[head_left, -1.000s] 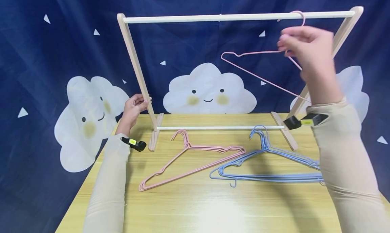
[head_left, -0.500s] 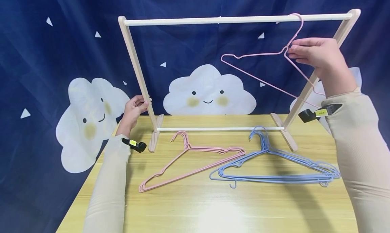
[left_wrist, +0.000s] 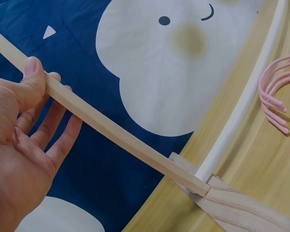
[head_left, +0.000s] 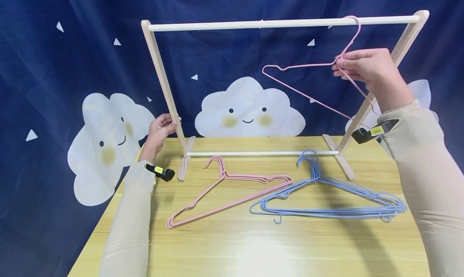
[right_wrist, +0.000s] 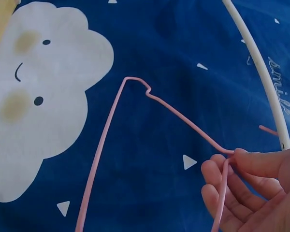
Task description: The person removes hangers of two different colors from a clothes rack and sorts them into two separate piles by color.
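Note:
A pink wire hanger [head_left: 308, 65] hangs by its hook over the top rail [head_left: 253, 24] of a wooden rack, toward the right end. My right hand [head_left: 373, 69] pinches it between thumb and fingers just below the hook's neck; the right wrist view shows the hanger [right_wrist: 101, 145] leaving the fingertips. On the other side, my left hand [head_left: 161, 130] grips the rack's left post [head_left: 164, 83]. In the left wrist view the thumb lies on the near face of the post [left_wrist: 111, 130] and the fingers are behind it.
Several pink hangers [head_left: 235, 204] lie stacked on the wooden table [head_left: 203, 253], in front of the rack's lower bar [head_left: 253, 153]. To their right is a stack of blue hangers [head_left: 326, 212]. A dark blue curtain [head_left: 224, 51] with smiling clouds hangs behind.
My right hand has come down from the hook to the hanger's neck, briefly moving right, then left to pinch it. My left hand stays on the post.

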`<control>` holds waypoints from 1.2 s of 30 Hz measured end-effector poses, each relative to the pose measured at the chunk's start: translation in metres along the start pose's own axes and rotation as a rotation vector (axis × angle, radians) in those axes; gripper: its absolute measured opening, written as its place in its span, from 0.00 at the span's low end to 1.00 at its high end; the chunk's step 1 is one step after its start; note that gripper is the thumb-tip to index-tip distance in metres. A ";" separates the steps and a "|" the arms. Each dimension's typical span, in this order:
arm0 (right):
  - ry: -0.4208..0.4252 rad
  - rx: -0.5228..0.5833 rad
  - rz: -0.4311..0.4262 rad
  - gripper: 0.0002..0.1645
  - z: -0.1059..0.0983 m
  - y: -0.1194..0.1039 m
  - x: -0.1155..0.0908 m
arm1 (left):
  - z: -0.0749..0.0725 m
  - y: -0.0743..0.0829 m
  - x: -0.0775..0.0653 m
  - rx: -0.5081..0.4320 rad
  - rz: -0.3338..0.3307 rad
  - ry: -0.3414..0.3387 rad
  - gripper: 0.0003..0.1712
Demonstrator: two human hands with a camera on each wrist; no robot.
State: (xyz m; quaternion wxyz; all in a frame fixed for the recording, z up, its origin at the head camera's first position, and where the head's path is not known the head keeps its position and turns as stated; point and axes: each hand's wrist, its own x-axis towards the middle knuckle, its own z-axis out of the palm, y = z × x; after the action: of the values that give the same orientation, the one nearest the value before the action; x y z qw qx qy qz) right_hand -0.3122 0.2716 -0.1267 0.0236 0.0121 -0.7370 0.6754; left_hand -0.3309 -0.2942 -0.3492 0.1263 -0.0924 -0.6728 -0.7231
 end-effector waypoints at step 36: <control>-0.078 -0.007 -0.223 0.02 0.086 0.010 -0.039 | 0.011 0.020 -0.008 0.009 -0.021 -0.007 0.09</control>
State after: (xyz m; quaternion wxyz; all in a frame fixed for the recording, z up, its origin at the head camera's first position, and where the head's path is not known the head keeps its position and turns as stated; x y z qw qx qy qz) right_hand -0.2749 0.1863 -0.1466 0.0697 0.1203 -0.7339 0.6649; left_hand -0.3175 -0.2840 -0.3319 0.1167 -0.0871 -0.6774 -0.7211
